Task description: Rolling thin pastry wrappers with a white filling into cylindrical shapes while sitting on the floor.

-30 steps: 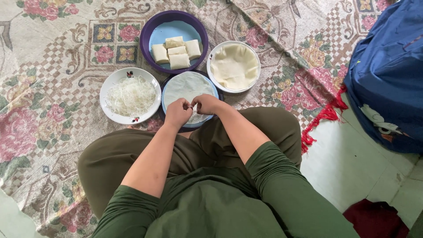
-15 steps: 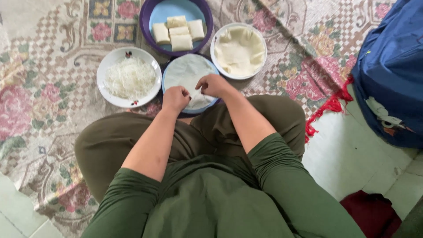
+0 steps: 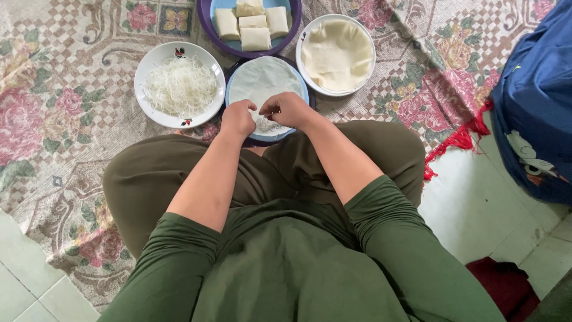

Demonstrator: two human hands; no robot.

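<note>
**Both hands pinch the near edge of a round wrapper**

The fingertips of the left hand point(image 3: 238, 118) and the right hand point(image 3: 290, 110) are curled in and closed on the near edge of a thin, round white wrapper point(image 3: 265, 80), with a small heap of white noodle filling point(image 3: 265, 124) showing between them. The two hands sit side by side, knuckles almost touching, so the pinched fold runs left to right across the wrapper; the wrapper itself is a flat disc with no long axis, its far half lying bare and spread away from the person.

The wrapper lies on a blue plate point(image 3: 233, 89), just in front of the person's crossed legs. Just left of it stands a white bowl point(image 3: 149, 59) of fine white noodles. Beyond it, a purple-rimmed dish point(image 3: 205, 21) holds finished pale rolls point(image 3: 255, 39), squared-off and lying close together. To the right, a white bowl point(image 3: 369, 45) carries a stack of wrappers.

Everything rests on a flowered, checkered mat point(image 3: 71, 107) with a red fringe. A blue bag point(image 3: 536, 107) stands well off to the right on the pale tiled floor point(image 3: 476, 209).
</note>
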